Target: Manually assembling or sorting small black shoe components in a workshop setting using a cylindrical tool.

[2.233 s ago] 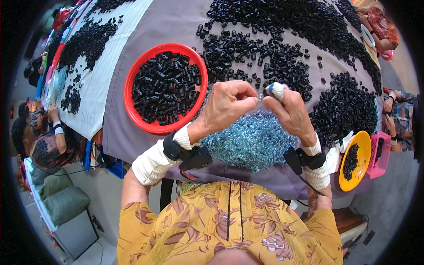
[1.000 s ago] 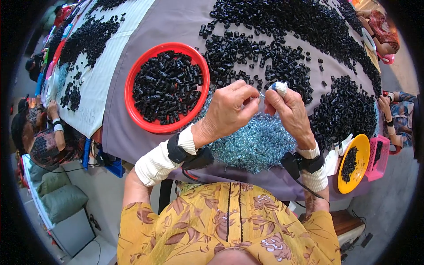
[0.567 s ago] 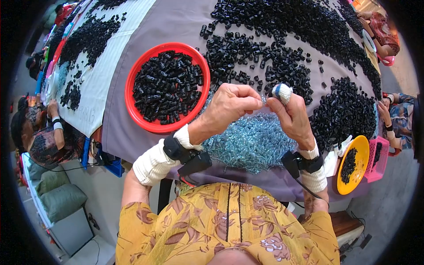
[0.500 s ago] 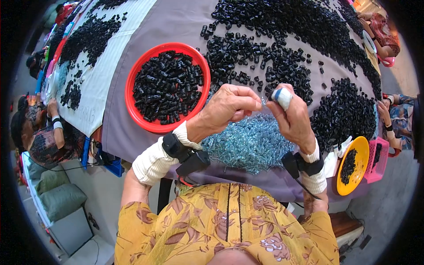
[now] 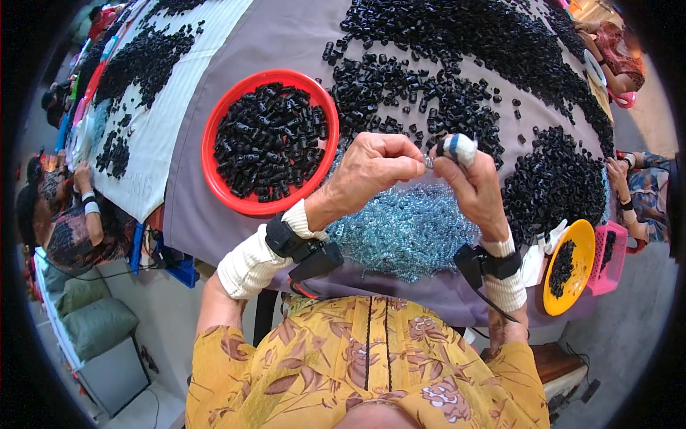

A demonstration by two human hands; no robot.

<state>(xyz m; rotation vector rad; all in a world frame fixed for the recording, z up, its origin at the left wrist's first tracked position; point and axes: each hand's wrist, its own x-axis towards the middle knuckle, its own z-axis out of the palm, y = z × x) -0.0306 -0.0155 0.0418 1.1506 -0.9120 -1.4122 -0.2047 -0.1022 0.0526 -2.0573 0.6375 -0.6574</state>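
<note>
Btwn L fingers (image 5: 409,169) & R fingers (image 5: 450,172), tiny shiny pc (image 5: 429,161) (L pinched on it, R grip unclear).

Bright, fairly even light lay over the grey-purple tablecloth (image 5: 279,39); the corners were black.
Highlights glinted on the bluish coils (image 5: 407,232) and black pieces (image 5: 554,179); straight edges bowed, and the person at the left rim (image 5: 75,232) looked stretched and soft.

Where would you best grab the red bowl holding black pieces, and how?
Probably by the left rim of the red bowl, coming from the left. That raised edge faces bare cloth, while other black pieces lie close to its right side. I'd keep it level, since its contents are heaped loosely.
</note>
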